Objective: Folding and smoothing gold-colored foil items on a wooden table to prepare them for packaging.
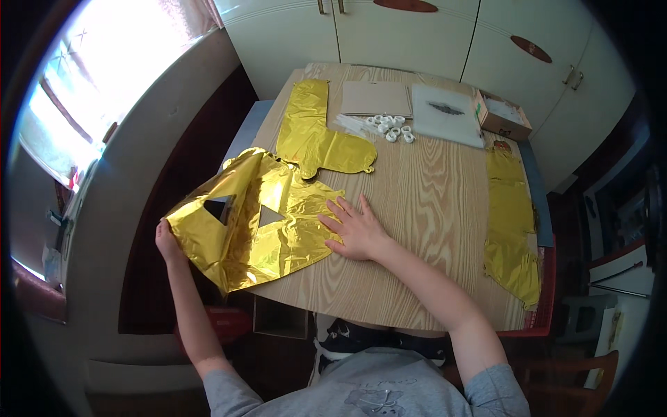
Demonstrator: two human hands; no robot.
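Note:
A flat, uninflated gold foil balloon (295,233) lies at the left of the table, partly over its edge, with two triangular openings in its creased sheet. My left hand (167,240) grips its left corner, raised beyond the table's left edge. Fingers spread, my right hand (356,229) rests palm down on the balloon's right end and the wood beside it. Touching its far side is a second flat gold foil balloon, L-shaped (306,132).
A third gold foil balloon (509,215) lies along the right edge of the wooden table (424,264). Further back are several white rings (392,128), clear strips (356,125), a beige card (377,99), a translucent plastic bag (445,115) and a cardboard box (504,117).

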